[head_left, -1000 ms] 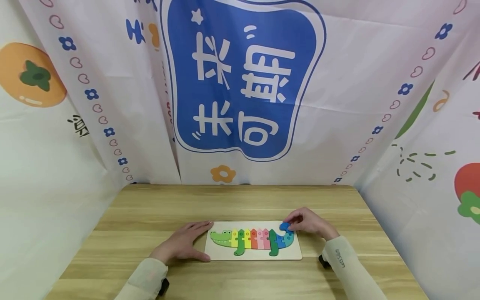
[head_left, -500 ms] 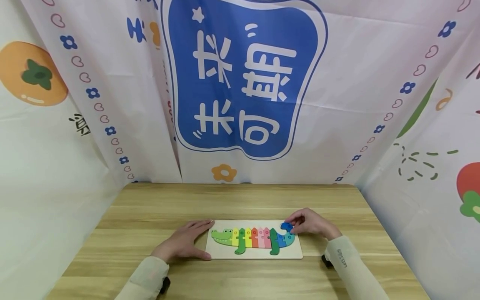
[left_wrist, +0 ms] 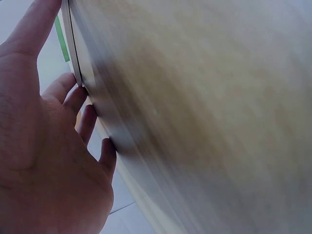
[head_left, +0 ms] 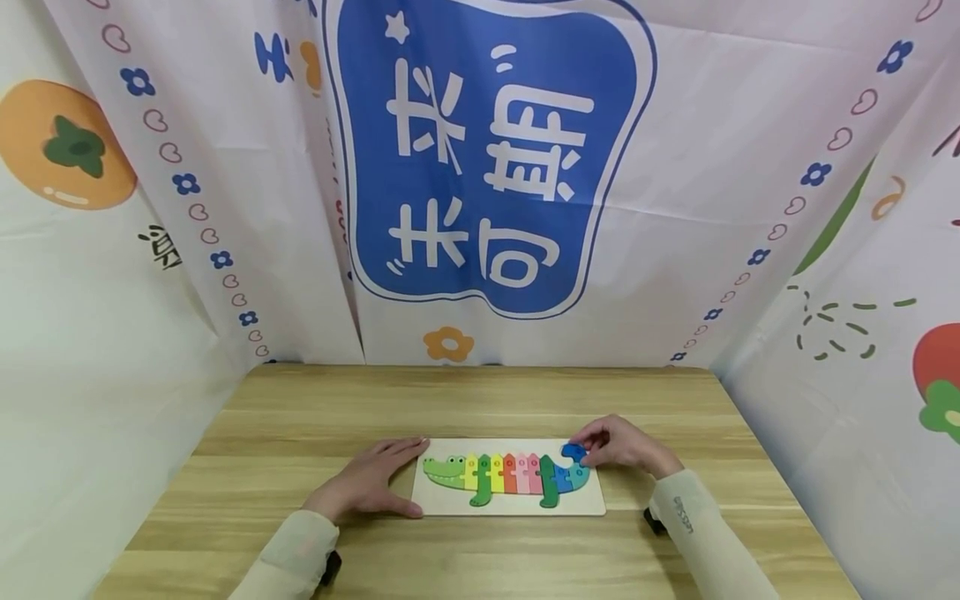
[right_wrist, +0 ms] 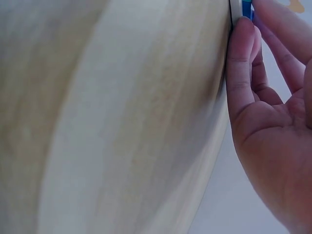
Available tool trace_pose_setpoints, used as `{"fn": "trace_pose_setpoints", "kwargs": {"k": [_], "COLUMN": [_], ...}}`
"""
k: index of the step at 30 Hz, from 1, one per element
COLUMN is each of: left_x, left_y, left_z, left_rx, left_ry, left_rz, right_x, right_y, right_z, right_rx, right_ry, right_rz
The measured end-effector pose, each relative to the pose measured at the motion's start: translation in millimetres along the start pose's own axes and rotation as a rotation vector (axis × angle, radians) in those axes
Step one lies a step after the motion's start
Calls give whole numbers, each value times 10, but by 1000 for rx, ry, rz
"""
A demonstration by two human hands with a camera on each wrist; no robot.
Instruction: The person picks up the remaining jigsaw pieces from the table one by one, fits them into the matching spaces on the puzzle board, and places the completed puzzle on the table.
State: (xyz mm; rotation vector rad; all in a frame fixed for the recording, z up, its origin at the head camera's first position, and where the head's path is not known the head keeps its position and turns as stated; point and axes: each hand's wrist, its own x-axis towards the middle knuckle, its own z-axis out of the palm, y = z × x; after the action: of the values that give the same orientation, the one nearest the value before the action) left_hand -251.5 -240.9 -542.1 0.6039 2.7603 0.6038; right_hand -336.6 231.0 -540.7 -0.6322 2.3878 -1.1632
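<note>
A crocodile puzzle board (head_left: 510,506) lies flat on the table, with its colourful pieces set in a row from green head (head_left: 444,472) to blue tail. My left hand (head_left: 367,482) rests at the board's left end, thumb and fingers spread apart near its two corners. In the left wrist view, fingertips of the left hand (left_wrist: 53,146) touch the board's edge. My right hand (head_left: 622,446) is at the upper right corner, thumb and finger pinching the dark blue tail-tip piece (head_left: 573,452). In the right wrist view the right hand (right_wrist: 268,112) hides most of that piece.
The wooden table (head_left: 480,400) surrounds the board on all sides. A printed white cloth (head_left: 637,333) hangs behind the table's far edge, with cloth walls at left and right.
The whole view has shifted slightly. Both hands keep their places on the board, and the tail-tip piece shows no clear movement.
</note>
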Motion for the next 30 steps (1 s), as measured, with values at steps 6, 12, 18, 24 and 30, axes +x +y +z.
{"fn": "trace_pose_setpoints", "kwargs": {"k": [6, 12, 18, 24, 30], "left_x": [5, -9, -20, -35, -102], "left_y": [-6, -15, -4, -26, -87], "left_z": [0, 5, -1, -22, -148], "left_rx": [-6, -28, -69, -93, 114], "left_ry": [-1, -4, -9, 4, 194], "left_rz": [-3, 5, 14, 29, 91], "right_x": [6, 12, -7, -35, -132], "right_y": [1, 7, -2, -49, -137], "right_z": [-2, 5, -3, 3, -30], "right_rx": [-15, -28, -35, -88, -283], "right_ry": [4, -7, -6, 32, 250], "right_rz": [-3, 17, 12, 31, -54]}}
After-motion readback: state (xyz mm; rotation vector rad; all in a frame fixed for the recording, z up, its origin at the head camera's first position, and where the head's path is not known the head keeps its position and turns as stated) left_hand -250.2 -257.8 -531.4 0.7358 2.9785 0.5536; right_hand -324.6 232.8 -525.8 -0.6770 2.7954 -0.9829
